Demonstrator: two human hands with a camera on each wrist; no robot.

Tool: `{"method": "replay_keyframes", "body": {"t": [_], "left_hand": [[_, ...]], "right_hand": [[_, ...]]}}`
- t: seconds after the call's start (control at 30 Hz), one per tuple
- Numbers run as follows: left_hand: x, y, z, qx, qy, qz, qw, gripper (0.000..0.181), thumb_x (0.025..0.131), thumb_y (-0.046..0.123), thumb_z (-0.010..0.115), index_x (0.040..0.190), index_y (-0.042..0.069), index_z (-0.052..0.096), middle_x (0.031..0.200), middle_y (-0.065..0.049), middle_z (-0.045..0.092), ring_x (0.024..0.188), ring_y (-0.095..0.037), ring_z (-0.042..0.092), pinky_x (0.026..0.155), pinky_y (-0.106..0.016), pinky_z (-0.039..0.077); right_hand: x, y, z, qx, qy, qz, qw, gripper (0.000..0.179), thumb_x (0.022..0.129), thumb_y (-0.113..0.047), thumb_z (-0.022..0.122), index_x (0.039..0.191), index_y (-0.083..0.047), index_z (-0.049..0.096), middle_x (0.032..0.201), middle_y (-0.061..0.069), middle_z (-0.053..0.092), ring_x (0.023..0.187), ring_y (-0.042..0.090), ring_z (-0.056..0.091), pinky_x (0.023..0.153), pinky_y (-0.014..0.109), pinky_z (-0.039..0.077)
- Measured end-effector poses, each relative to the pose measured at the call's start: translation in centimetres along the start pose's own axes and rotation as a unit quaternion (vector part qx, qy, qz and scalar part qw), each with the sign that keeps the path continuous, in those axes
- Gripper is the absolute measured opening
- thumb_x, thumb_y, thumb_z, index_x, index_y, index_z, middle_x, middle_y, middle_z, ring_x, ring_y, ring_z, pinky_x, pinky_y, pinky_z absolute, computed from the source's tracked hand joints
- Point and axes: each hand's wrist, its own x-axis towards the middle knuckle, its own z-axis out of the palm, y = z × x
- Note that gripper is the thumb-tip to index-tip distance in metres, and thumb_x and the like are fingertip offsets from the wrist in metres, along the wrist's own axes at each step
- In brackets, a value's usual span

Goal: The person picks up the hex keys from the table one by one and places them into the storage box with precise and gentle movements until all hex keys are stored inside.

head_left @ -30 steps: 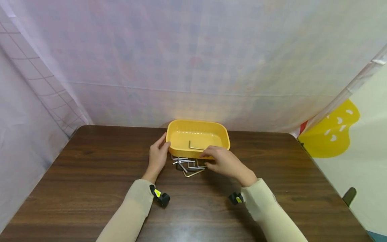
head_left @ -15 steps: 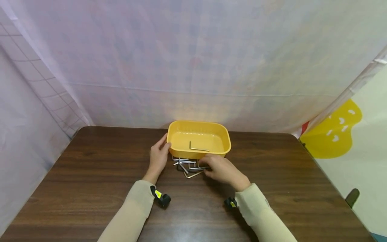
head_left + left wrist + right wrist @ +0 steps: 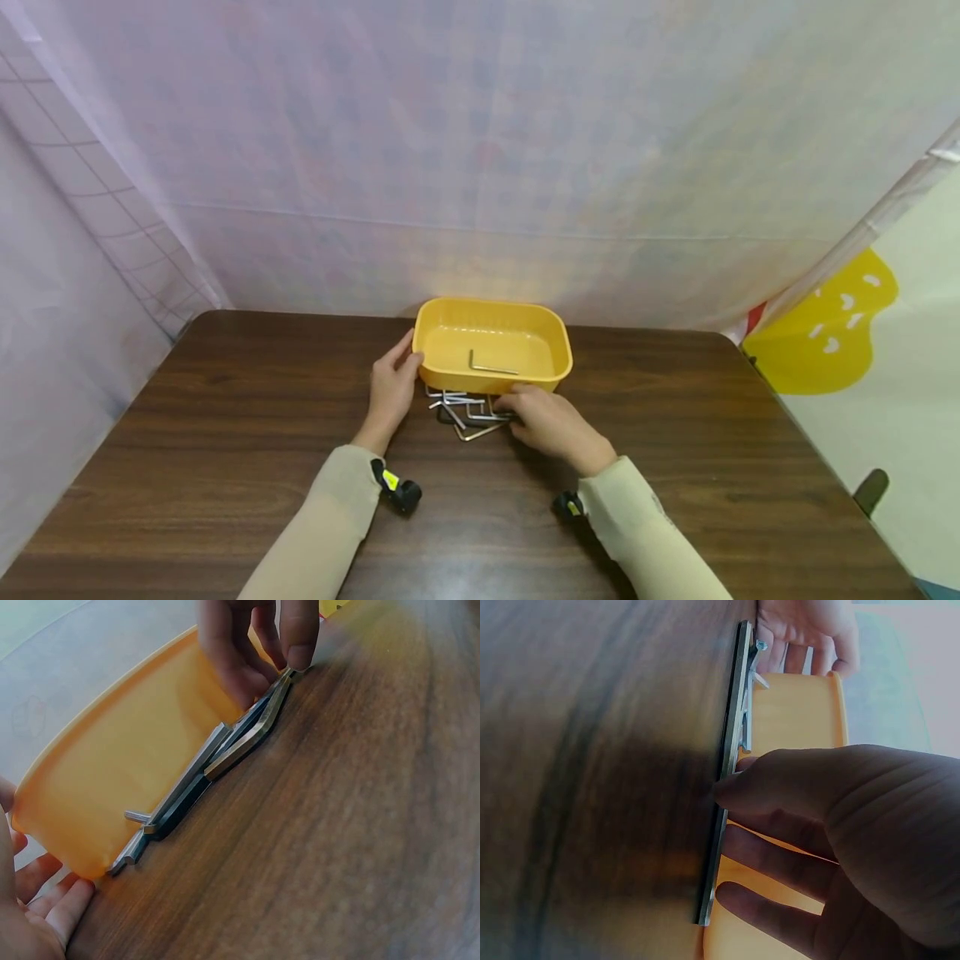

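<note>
A yellow plastic tray (image 3: pixel 450 379) stands near the table's far edge, with one L-shaped hex key (image 3: pixel 495 369) lying inside. Along its front wall several metal hex keys (image 3: pixel 453 402) lie in a loose pile on the wood, silver, brass-toned and dark. My left hand (image 3: pixel 392 392) touches the tray's left end, its fingers extended against the wall and corner. At the pile's right end my right hand (image 3: pixel 557 425) pinches a hex key (image 3: pixel 711 877) between thumb and finger. The other fingers of that hand spread in front of the tray wall in the right wrist view.
The dark wooden table (image 3: pixel 465 533) extends to both sides and toward me. A pale patterned curtain (image 3: pixel 480 167) hangs just behind the tray. Beyond the table's right side a yellow shape (image 3: pixel 817 342) shows on white cloth.
My right hand has come down and slightly left from over the tray's front rim to the hex key pile, its fingers closing at the right end. The left hand stays at the tray.
</note>
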Motion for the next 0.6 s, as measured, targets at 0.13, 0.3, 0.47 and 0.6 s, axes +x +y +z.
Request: {"method": "replay_keyframes", "body": {"t": [0.13,0.3,0.47,0.6], "left_hand": [[-0.02,-0.05,-0.03,-0.003,0.001,0.0,1.0,0.048,0.095,0.02,0.06,0.142,0.019,0.06,0.142,-0.007,0.063,0.106,-0.017,0.064,0.074,-0.009,0.05],[-0.05,-0.04,-0.11,-0.01,-0.003,-0.003,0.9999,0.048,0.095,0.02,0.06,0.143,0.019,0.06,0.142,-0.007,0.063,0.112,-0.017,0.064,0.076,-0.01,0.051],[-0.06,0.04,0.01,-0.02,-0.002,0.003,0.9998,0.047,0.095,0.018,0.06,0.142,0.017,0.06,0.142,-0.009,0.062,0.114,-0.019,0.064,0.077,-0.01,0.051],[-0.09,0.05,0.02,-0.018,0.001,0.007,0.9998,0.047,0.094,0.016,0.059,0.141,0.016,0.061,0.142,-0.009,0.061,0.114,-0.019,0.063,0.075,-0.009,0.051]], "right_hand": [[-0.05,-0.09,0.06,-0.002,0.001,-0.001,1.0,0.029,0.08,-0.001,0.07,0.105,-0.013,0.075,0.099,0.0,0.068,0.089,0.017,0.065,0.075,0.037,0.056],[0.03,-0.02,0.12,0.0,-0.001,0.004,1.0,0.027,0.079,0.0,0.07,0.1,-0.015,0.075,0.095,-0.002,0.066,0.084,0.014,0.063,0.072,0.034,0.055],[-0.04,0.25,0.2,0.011,0.0,0.003,0.9999,0.026,0.077,0.002,0.069,0.097,-0.014,0.074,0.093,-0.004,0.067,0.084,0.011,0.062,0.073,0.03,0.054],[-0.05,0.4,0.27,0.026,-0.002,-0.002,0.9997,0.024,0.076,0.003,0.069,0.094,-0.014,0.073,0.089,-0.004,0.067,0.081,0.009,0.06,0.071,0.027,0.052]]}}
